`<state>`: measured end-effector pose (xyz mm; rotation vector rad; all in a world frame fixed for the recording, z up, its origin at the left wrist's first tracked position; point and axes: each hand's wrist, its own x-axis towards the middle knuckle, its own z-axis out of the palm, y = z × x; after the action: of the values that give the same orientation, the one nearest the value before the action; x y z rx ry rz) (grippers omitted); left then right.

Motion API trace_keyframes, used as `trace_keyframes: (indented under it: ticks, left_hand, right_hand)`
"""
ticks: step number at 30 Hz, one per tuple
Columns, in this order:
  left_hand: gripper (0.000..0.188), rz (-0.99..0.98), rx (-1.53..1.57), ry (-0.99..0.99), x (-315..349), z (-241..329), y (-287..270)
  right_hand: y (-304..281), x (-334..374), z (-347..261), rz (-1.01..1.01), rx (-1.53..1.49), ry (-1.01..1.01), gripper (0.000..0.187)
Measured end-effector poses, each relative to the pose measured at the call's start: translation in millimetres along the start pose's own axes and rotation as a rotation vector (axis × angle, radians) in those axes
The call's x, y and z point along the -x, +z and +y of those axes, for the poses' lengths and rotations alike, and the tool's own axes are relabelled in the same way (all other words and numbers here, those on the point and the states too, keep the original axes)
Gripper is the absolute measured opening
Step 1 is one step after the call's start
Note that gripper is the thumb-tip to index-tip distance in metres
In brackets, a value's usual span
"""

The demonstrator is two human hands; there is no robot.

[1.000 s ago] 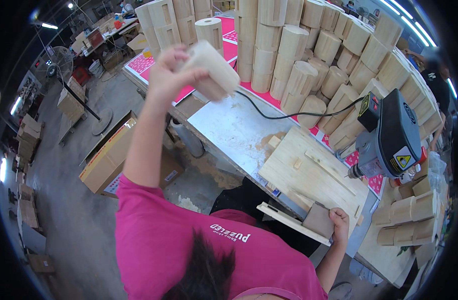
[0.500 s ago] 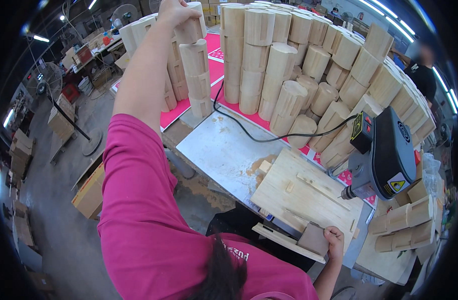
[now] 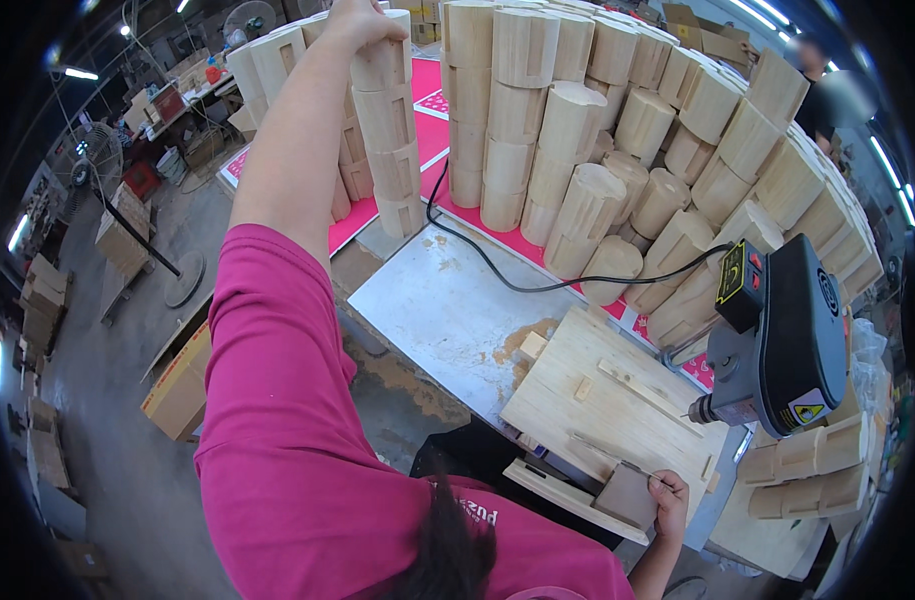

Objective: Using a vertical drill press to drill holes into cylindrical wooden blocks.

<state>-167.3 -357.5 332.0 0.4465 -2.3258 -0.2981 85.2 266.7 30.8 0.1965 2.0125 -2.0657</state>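
My left hand (image 3: 362,25) reaches to the far end, its fingers closed over the top of a pale wooden cylinder (image 3: 380,65). That cylinder rests in line on a column of similar grooved cylinders (image 3: 392,165). Close to my body, my right hand (image 3: 669,503) is closed at the edge of a brown, flat-faced block (image 3: 625,497); what else its fingers hold is hidden. The block sits by a narrow wooden strip (image 3: 567,497) at the near edge of a wooden jig board (image 3: 617,385). A drill press (image 3: 772,340) stands over the board's right side.
Many stacked wooden cylinders (image 3: 527,50) line the far side on a pink sheet (image 3: 430,130). A black cable (image 3: 517,287) crosses the white bench top (image 3: 417,300). More cylinders (image 3: 807,465) lie at right. A person (image 3: 812,95) stands at far right; a fan (image 3: 99,155) stands left.
The cylinder under my left hand has come down and lined up with the column below. My right hand stays by the brown block, its fingers slightly shifted. The view has shifted slightly.
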Motion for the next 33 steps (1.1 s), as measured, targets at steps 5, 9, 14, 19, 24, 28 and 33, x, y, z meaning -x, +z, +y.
trace_keyframes:
  ticks: [5,9,14,19,24,28,33]
  left_hand:
    - [0.042,-0.023,-0.028,-0.045,4,4,-3]
    - [0.053,0.036,-0.03,-0.018,7,-1,-1]
    - [0.088,0.281,0.297,0.099,52,0,6]
    - [0.129,0.142,0.52,-0.205,125,-34,85]
    - [0.124,0.017,0.495,-0.478,202,-84,167]
    - [0.113,-0.029,0.523,-0.552,218,-88,194]
    - [0.086,0.076,0.549,-0.56,220,-78,195]
  right_hand:
    - [0,1,0,0.02,0.02,-0.008,0.013]
    - [0,2,-2,-0.005,0.018,0.004,0.013]
    - [6,1,-4,0.031,0.054,-0.028,0.014]
    - [5,3,-5,0.039,0.058,-0.027,0.015]
    - [3,3,-2,0.024,0.049,-0.044,0.015]
    - [1,1,-1,0.029,0.058,-0.021,0.014]
    - [3,2,-3,0.046,0.061,-0.01,0.014]
